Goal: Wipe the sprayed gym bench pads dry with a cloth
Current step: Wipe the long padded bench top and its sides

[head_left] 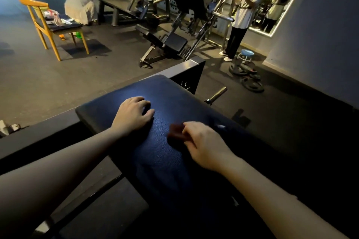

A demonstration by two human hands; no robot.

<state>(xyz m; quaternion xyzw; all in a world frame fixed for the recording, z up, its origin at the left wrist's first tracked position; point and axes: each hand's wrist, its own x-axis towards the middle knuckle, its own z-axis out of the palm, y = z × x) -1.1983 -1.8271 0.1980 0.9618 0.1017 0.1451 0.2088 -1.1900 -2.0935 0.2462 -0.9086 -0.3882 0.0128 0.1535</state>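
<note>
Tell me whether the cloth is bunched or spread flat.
Bunched: the cloth is a small wad pinched in the right hand.

pad (155, 91) looks like grained dark vinyl with a slight sheen, cloth (175, 132) is matte reddish fabric, chair (41, 25) is wood.

No readable text; only illegible white marks (184, 85) on the frame plate (192, 74)

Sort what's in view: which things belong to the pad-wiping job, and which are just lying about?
Job: bench pad; dark red cloth, pinched in the right hand; left hand resting on the pad.
Lying about: wooden chair with clutter; blue stool; weight plates on the floor; incline bench.
</note>
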